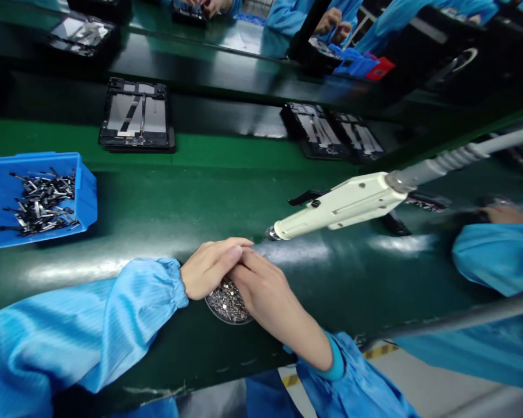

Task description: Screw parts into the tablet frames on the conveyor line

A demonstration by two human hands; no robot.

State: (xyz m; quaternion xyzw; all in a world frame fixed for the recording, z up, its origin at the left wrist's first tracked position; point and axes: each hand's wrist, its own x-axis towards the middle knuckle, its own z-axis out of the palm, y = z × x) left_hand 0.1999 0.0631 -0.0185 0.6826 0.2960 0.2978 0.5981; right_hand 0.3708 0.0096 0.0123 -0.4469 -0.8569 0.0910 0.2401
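A round clear dish (229,307) of small metal screws rests on the green bench, partly covered by both hands. Coming from the left, my left hand (211,264) lies over the dish's far side, its fingertips meeting the other hand. From the right, my right hand (264,285) is bent over the dish; its fingertips are hidden beneath the left hand, so what it holds cannot be made out. Just beyond the hands, a cream electric screwdriver (342,206) with a metal tip hangs at a slant, touched by neither hand.
A blue bin (87,194) of small black and silver parts stands at the left. Opened tablet-like devices (136,113) lie along the back, with more (316,130) at the right. A co-worker's sleeve (501,255) is at the far right; other people work across the bench.
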